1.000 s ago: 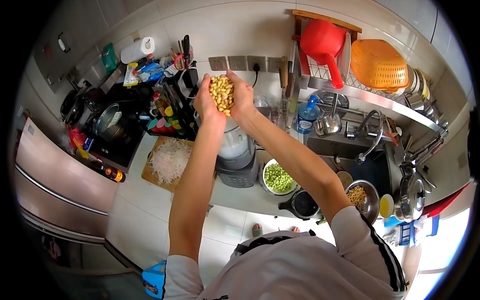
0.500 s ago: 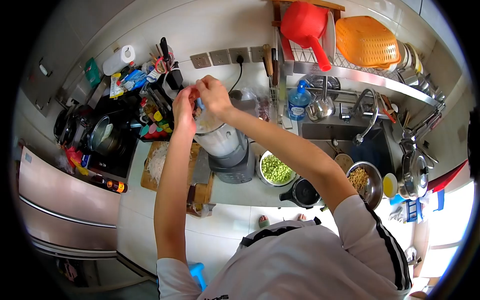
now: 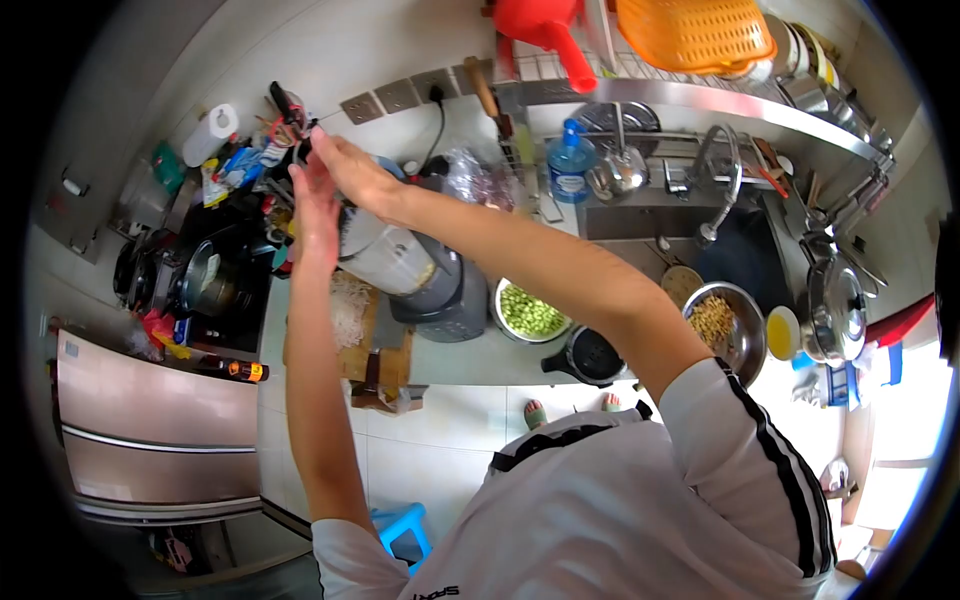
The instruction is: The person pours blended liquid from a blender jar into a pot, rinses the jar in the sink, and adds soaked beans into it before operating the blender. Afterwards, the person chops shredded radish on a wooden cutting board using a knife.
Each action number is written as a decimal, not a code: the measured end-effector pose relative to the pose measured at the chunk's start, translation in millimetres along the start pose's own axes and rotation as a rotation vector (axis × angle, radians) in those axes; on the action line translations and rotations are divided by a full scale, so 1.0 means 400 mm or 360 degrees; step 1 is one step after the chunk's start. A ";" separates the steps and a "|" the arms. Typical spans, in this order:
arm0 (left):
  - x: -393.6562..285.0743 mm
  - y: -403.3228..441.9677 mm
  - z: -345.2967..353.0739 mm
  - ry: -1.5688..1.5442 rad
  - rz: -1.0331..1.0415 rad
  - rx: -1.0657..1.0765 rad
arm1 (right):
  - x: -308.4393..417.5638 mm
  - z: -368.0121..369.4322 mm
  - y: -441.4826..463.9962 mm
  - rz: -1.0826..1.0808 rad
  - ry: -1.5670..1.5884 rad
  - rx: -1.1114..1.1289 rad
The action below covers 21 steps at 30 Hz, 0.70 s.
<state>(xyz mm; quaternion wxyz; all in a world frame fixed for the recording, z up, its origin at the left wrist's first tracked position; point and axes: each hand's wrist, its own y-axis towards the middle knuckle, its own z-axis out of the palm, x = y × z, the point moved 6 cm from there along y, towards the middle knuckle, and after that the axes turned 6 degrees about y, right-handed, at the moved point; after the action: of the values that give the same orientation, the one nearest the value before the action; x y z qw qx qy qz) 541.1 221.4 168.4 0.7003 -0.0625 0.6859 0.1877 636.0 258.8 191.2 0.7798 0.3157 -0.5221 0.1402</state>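
The left hand (image 3: 316, 212) and right hand (image 3: 358, 180) were close together at the jar's edge, fingers straightened, not gripping; whether something lay between the palms, I could not tell. Yellow bits (image 3: 428, 274) showed low in the jar (image 3: 385, 262) of the blender (image 3: 445, 308), which stood on the worktop (image 3: 455, 362). The right forearm hid part of the blender. White shreds (image 3: 348, 318) lay at one side, green pieces (image 3: 530, 312) at the other, with a pot (image 3: 595, 355) and a metal bowl (image 3: 747, 350) farther on.

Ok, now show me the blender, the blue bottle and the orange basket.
Blender (image 3: 440, 300): head view, on its dark base.
Blue bottle (image 3: 569, 184): head view, on its label.
Orange basket (image 3: 696, 38): head view, on its perforated side.
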 end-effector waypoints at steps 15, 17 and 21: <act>0.338 -0.627 0.798 0.0080 -0.0049 0.1496 | -0.099 -1.054 -1.413 0.1820 -0.1885 -0.0186; 0.494 -0.753 0.932 0.0260 -0.0266 0.1837 | -0.131 -1.057 -1.502 0.1471 -0.2101 -0.0204; 0.748 -0.887 1.074 0.0727 -0.0122 0.2052 | -0.182 -1.089 -1.605 0.1767 -0.1911 -0.0631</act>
<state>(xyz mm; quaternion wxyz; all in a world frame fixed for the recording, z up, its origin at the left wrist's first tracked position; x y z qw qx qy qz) 1064.2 95.6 -164.2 0.4416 0.3047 0.7884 -0.3011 1273.8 56.3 -208.2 0.2283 -0.1088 -0.9427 0.2175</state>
